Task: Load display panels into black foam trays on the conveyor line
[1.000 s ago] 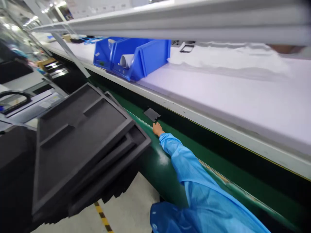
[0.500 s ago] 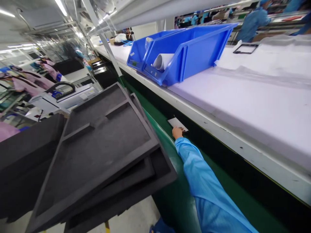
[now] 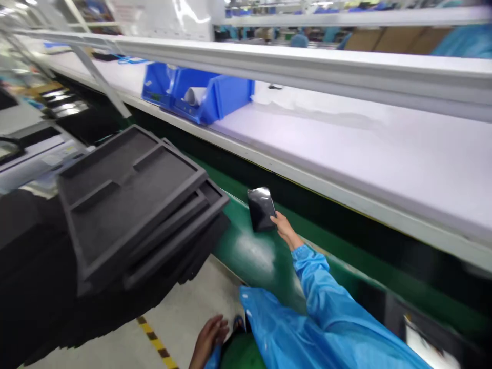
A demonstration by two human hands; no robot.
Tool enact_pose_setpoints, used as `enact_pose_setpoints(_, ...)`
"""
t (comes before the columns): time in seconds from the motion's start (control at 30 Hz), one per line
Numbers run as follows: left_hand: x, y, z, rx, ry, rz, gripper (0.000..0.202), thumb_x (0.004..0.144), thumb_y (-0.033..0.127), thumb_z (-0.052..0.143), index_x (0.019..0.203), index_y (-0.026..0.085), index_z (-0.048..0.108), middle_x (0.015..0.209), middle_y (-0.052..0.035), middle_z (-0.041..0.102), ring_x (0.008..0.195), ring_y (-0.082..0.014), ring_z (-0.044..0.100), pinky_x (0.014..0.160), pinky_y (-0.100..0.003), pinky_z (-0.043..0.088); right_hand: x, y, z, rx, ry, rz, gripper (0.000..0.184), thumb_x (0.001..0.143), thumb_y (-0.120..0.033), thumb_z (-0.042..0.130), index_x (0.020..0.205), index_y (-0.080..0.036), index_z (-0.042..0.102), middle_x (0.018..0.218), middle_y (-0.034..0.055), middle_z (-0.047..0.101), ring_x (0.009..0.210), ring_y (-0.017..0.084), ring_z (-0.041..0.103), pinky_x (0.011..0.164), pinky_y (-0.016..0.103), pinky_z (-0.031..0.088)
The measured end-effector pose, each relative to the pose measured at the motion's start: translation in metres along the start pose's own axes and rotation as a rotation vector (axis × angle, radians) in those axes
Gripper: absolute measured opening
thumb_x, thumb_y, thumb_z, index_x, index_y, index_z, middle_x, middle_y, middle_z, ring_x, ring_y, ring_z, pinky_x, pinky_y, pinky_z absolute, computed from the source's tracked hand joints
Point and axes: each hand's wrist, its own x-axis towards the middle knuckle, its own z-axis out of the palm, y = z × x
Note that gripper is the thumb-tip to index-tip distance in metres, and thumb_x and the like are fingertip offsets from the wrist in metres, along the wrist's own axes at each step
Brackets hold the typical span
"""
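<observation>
My right hand (image 3: 283, 227) reaches out over the green conveyor belt (image 3: 253, 256) in a blue sleeve. It grips the near edge of a flat, glossy black panel (image 3: 261, 208), lifted and tilted above the belt. My left hand (image 3: 209, 335) hangs low at the bottom of the view beside my blue coat, fingers loosely curled and apart, holding nothing. A stack of black foam trays (image 3: 130, 195) sits left of the belt, close to the panel.
A long white workbench (image 3: 346, 148) runs above the belt, with a white rail (image 3: 292, 61) overhead. Blue plastic bins (image 3: 200, 97) holding a white roll stand on the bench. Grey floor with a yellow-black stripe (image 3: 157, 343) lies below. Machines stand at far left.
My right hand has taken hold of the flat panel that lay on the belt and lifted it, pulling back toward me. My left hand has come into view.
</observation>
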Motion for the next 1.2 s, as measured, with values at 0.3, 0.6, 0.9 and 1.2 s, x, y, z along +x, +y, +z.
enact_pose_setpoints(0.3, -0.039, -0.045, 0.01, 0.376, -0.543, 0.251, 0.056, 0.058, 0.053, 0.088, 0.102, 0.023, 0.071, 0.108, -0.0118, 0.079, 0.103, -0.0307, 0.075, 0.106, -0.049, 0.051, -0.41, 0.066, -0.061, 0.38, 0.435, 0.07, 0.054, 0.072, -0.066, 0.077, 0.1, -0.02, 0.075, 0.094, 0.005, 0.077, 0.092, 0.024, 0.07, 0.095, 0.041, 0.051)
enact_pose_setpoints(0.6, -0.154, -0.139, 0.163, 0.45, -1.018, 0.303, 0.053, 0.073, 0.035, 0.083, 0.122, 0.018, 0.069, 0.143, -0.0189, 0.063, 0.126, -0.0336, 0.064, 0.106, -0.049, 0.051, -0.589, 0.117, -0.098, 0.214, 0.835, 0.024, 0.051, 0.079, -0.064, 0.067, 0.101, -0.018, 0.073, 0.104, 0.0091, 0.076, 0.101, 0.027, 0.067, 0.097, 0.043, 0.051)
enact_pose_setpoints(0.9, -0.183, -0.219, 0.307, 0.65, -0.832, 0.476, 0.049, 0.088, 0.019, 0.063, 0.136, 0.015, 0.061, 0.141, -0.0184, 0.065, 0.127, -0.0293, 0.064, 0.103, -0.046, 0.053, -0.594, 0.131, -0.229, -0.293, 0.937, 0.127, 0.053, 0.093, -0.033, 0.053, 0.142, -0.014, 0.055, 0.139, 0.0154, 0.064, 0.126, 0.022, 0.061, 0.11, 0.037, 0.045)
enact_pose_setpoints(1.2, -0.178, -0.263, 0.419, 0.763, -0.546, 0.662, 0.057, 0.087, 0.015, 0.061, 0.143, 0.011, 0.052, 0.154, -0.0206, 0.052, 0.145, -0.0289, 0.046, 0.117, -0.039, 0.038, -0.553, 0.113, -0.33, -0.784, 0.64, 0.382, 0.053, 0.1, -0.026, 0.053, 0.15, -0.011, 0.047, 0.142, 0.018, 0.057, 0.132, 0.024, 0.055, 0.112, 0.032, 0.042)
